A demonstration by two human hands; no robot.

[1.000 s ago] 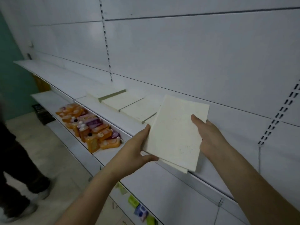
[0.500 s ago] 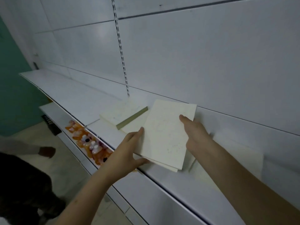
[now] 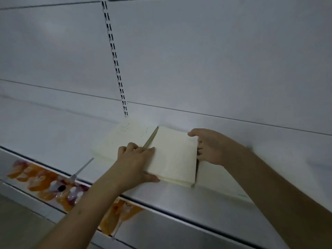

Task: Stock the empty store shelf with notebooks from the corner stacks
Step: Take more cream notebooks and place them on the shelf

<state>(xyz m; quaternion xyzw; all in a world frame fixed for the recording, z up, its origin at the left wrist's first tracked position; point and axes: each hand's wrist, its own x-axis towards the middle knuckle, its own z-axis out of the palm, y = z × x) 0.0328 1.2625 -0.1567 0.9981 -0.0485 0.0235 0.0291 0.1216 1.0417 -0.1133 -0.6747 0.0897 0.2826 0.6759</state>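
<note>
My left hand (image 3: 136, 164) and right hand (image 3: 212, 148) both grip the cream notebook stack (image 3: 174, 155) on the white shelf (image 3: 170, 198).

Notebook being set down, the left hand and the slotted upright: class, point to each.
Notebook (image 3: 175, 155), head view, middle of its cream cover.
Left hand (image 3: 135, 163), head view, back of the hand.
Slotted upright (image 3: 115, 56), head view, midway up the strip.

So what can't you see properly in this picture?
- Head view: the orange packets on the lower shelf are too blurred to identify.
- The notebook on the right is mostly hidden by the right hand and arm.
- Part of the middle stack lies under the left hand.
</note>
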